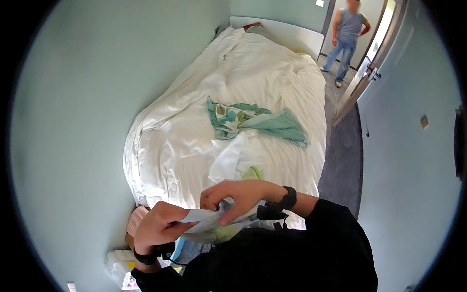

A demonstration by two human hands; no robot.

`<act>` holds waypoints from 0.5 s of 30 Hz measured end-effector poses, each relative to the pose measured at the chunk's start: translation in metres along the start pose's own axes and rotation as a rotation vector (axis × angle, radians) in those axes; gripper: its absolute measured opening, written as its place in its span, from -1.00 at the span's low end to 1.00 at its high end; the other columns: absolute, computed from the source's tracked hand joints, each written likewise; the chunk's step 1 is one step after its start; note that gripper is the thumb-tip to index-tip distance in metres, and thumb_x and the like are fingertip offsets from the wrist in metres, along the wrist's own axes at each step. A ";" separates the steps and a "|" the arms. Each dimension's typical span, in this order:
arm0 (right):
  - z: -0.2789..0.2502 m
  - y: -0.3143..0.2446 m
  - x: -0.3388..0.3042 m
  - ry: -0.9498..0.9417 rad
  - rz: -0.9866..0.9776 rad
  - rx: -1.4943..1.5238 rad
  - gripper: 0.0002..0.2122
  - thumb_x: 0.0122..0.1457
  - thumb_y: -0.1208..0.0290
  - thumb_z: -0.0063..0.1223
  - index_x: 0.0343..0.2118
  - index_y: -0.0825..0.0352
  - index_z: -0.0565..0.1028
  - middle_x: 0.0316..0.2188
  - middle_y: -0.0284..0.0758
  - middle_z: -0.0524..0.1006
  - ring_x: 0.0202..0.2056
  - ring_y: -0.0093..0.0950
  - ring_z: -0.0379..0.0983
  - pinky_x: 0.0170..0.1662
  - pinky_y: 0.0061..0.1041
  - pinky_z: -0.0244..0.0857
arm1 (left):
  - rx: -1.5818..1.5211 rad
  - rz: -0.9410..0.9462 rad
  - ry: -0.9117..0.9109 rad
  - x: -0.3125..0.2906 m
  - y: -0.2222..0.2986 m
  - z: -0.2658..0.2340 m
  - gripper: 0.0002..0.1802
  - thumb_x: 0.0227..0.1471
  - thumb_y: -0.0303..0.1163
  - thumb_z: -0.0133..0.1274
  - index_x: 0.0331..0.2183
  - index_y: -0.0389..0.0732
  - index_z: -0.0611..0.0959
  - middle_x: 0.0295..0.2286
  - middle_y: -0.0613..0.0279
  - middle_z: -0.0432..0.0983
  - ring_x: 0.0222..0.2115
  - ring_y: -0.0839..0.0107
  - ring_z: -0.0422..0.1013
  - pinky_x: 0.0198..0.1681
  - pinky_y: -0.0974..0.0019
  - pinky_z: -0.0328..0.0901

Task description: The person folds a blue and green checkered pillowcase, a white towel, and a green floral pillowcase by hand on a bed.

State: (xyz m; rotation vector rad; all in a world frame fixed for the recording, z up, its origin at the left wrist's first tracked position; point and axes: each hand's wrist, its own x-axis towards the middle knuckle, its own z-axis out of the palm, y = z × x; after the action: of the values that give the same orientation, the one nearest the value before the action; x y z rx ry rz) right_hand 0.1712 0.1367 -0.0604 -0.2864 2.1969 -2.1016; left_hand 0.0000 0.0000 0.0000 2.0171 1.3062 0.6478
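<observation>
Close to my body, over the near end of the bed, both hands grip a thin white and pale green sheet (199, 215). Whether it is cloth or plastic I cannot tell. My left hand (158, 225) pinches its left end between thumb and fingers. My right hand (241, 198) is curled over its upper part, fingers bent inward. The sheet's lower part hangs in front of my dark clothing. Just beyond my right hand lie a lime-green piece (252, 173) and a folded white cloth (226, 158). A crumpled green patterned fabric (260, 121) rests farther up the bed.
The bed (180, 126) has a rumpled white cover and a white headboard (287, 35). At the far right, a person (349, 31) stands by the open door (404, 97). Lower left are a pink striped item (136, 219) and a plastic-wrapped package (119, 263).
</observation>
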 end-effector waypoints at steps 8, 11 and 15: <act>0.030 -0.037 0.051 -0.121 -0.274 0.398 -0.77 -0.21 0.33 0.11 -0.56 0.29 0.30 -0.27 -0.25 0.30 -0.32 -0.45 0.24 -0.27 -0.51 0.15 | -0.131 0.160 -0.162 -0.035 0.006 -0.064 -0.86 -0.28 -0.55 0.01 -0.50 -0.28 0.52 -0.73 0.11 0.35 -0.72 0.26 0.30 -0.69 0.36 0.12; 0.041 -0.040 0.068 -0.208 -0.094 0.620 -0.69 -0.23 0.29 0.13 -0.44 0.32 0.32 -0.31 -0.26 0.31 -0.36 -0.44 0.25 -0.33 -0.53 0.16 | -0.196 0.274 -0.208 -0.043 0.009 -0.070 -0.87 -0.27 -0.52 0.04 -0.50 -0.28 0.51 -0.70 0.14 0.35 -0.70 0.25 0.29 -0.67 0.37 0.14; 0.056 -0.026 0.092 -0.507 -0.283 0.075 -0.56 -0.24 0.27 0.16 -0.30 0.40 0.32 -0.35 -0.31 0.31 -0.39 -0.47 0.25 -0.37 -0.62 0.15 | -0.279 0.290 -0.260 -0.069 0.012 -0.062 -0.86 -0.26 -0.51 0.04 -0.48 -0.27 0.51 -0.67 0.15 0.37 -0.65 0.24 0.32 -0.62 0.35 0.17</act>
State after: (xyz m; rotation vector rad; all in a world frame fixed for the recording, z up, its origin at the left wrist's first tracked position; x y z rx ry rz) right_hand 0.0936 0.0629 -0.0311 -1.0467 1.8561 -1.9401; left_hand -0.0624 -0.0518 0.0461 1.9932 0.7359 0.6325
